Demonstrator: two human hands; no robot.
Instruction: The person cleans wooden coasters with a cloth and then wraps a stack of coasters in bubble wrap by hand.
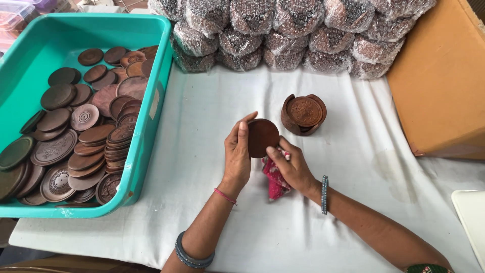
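Note:
My left hand (237,154) holds a round brown wooden coaster (262,135) upright by its edge, above the white cloth. My right hand (290,167) grips a red patterned rag (274,177) and presses its fingertips against the coaster's lower edge. Just beyond the coaster stands a round carved wooden holder (303,115) with carved coasters stacked inside it.
A teal plastic tub (151,101) at the left holds several loose wooden coasters (86,136). Bubble-wrapped round bundles (283,30) are piled along the back. A cardboard box (444,86) stands at the right, a white tray corner (472,222) at the lower right. White cloth (202,131) covers the table.

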